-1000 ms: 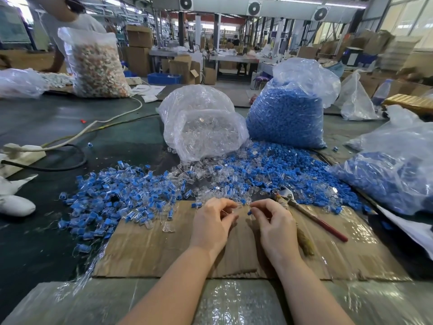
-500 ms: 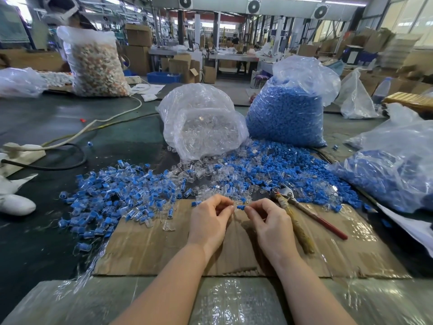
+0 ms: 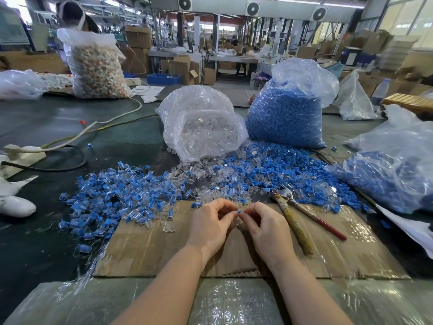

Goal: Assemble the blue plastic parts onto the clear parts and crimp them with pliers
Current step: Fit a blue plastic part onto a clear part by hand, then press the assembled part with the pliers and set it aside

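Both hands, left hand (image 3: 210, 225) and right hand (image 3: 264, 227), pinch one small blue part (image 3: 239, 211) between curled fingertips above the cardboard (image 3: 145, 249), one pair of pliers (image 3: 302, 212) lying just right.

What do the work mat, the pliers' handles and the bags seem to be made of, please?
Mat: brown corrugated cardboard, matte, fluted edge showing. Pliers: grey metal head; one handle red, probably plastic-coated, the other wrapped in something fibrous. Bags: thin clear plastic film, glossy and crinkled.

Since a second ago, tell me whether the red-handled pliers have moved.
No. The red-handled pliers lie at the same spot on the brown cardboard sheet, right of both hands.
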